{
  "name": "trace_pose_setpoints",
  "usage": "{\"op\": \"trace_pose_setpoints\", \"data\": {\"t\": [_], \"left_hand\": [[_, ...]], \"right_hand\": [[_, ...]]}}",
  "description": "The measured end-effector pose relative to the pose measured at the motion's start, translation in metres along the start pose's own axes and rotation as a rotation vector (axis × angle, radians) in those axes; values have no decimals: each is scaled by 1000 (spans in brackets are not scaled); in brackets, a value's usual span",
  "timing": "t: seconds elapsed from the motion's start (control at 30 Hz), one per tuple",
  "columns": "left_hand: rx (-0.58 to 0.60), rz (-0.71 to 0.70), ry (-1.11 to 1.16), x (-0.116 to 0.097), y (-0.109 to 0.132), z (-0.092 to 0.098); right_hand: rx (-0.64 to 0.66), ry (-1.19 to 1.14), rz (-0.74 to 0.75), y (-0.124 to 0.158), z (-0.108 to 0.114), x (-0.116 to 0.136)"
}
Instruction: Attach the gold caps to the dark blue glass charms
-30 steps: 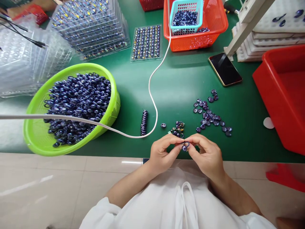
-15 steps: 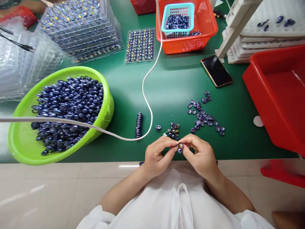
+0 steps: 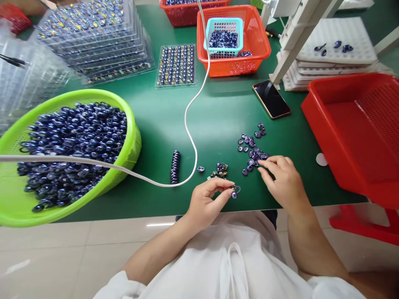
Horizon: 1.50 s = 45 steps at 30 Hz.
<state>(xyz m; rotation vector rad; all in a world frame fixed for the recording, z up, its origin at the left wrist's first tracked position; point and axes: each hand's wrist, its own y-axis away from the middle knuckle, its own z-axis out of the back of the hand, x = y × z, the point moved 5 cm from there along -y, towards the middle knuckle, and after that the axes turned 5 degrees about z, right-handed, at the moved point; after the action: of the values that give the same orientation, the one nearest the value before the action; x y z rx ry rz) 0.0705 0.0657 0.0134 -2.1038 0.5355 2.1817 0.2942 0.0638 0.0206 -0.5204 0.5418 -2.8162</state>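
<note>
My left hand pinches a small dark blue bead with a ring just above the near edge of the green table. My right hand reaches out to a loose scatter of dark blue beads, its fingertips touching the nearest ones and its fingers curled. A small cluster of mixed beads lies just beyond my left hand. A short stacked row of beads and a single bead lie to the left of it.
A lime green basket full of blue beads sits left, a white cable crossing it. Clear trays of beads, an orange basket holding a teal one, a phone, white foam trays and a red bin surround the work spot.
My right hand let go of the ringed bead and moved right and forward to the loose beads. The left hand keeps the bead. The view has shifted, showing more of the table's far side.
</note>
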Motion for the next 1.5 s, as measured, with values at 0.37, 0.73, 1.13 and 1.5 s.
{"op": "trace_pose_setpoints", "data": {"t": [0.37,0.73,1.13,1.5], "left_hand": [[-23,332,521,17,-13,8],[-52,339,609,15,-11,2],[-153,-78,113,-5,-3,13],[-79,-479,-167,-22,8,9]], "right_hand": [[-10,-184,61,-3,-3,16],[-40,-929,-200,11,-16,65],[33,-1041,-370,9,-25,66],[120,-1085,-389,9,-26,64]]}}
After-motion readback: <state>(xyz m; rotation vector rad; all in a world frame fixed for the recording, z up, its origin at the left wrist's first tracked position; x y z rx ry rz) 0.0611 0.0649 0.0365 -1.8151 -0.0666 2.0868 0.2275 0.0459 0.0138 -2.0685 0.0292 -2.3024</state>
